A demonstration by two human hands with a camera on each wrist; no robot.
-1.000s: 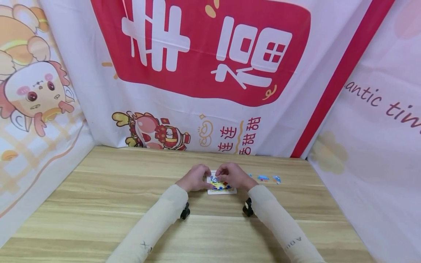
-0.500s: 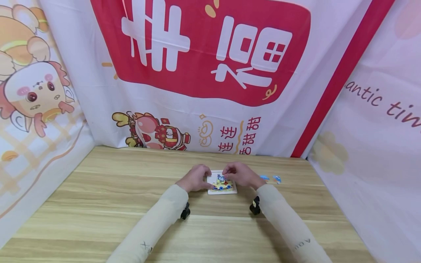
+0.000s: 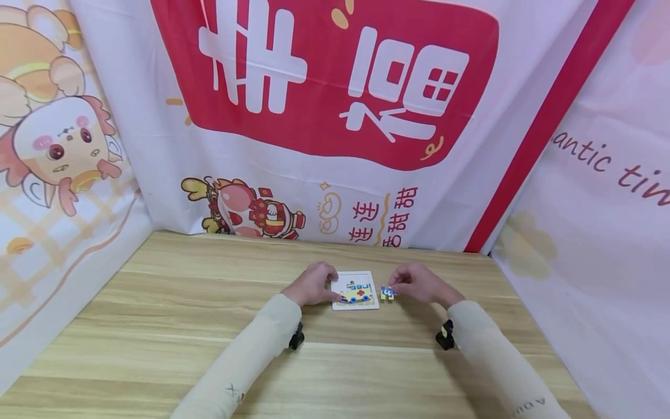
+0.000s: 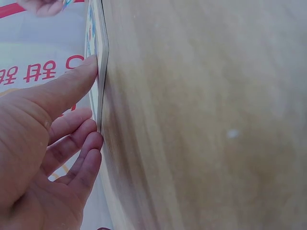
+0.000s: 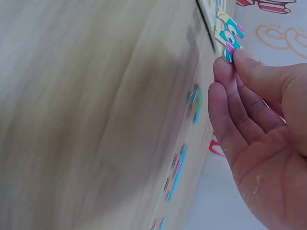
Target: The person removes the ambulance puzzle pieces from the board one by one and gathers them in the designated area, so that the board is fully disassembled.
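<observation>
A small white-rimmed puzzle board (image 3: 361,274), printed with a yellow ambulance, lies on the wooden table. At its left edge my left hand (image 3: 312,283) holds it: the thumb (image 4: 79,79) rests on its face and the other fingers touch its side. To the right of the board, my right hand (image 3: 421,283) pinches a jigsaw piece (image 5: 230,34) between thumb and fingertips. That piece is yellow and blue with a pair of cartoon eyes, and it is raised off the table, apart from the board.
In the right wrist view, more puzzle pieces lie on the table: a blurred one (image 5: 194,104), a blue and pink one (image 5: 176,171), and one cut off at the bottom edge (image 5: 159,224). A printed curtain (image 3: 251,145) hangs behind the wooden table (image 3: 335,372).
My right hand has moved right, off the board, with the eyed piece between its fingers, uncovering the ambulance picture. The left hand keeps its place at the board's left edge.
</observation>
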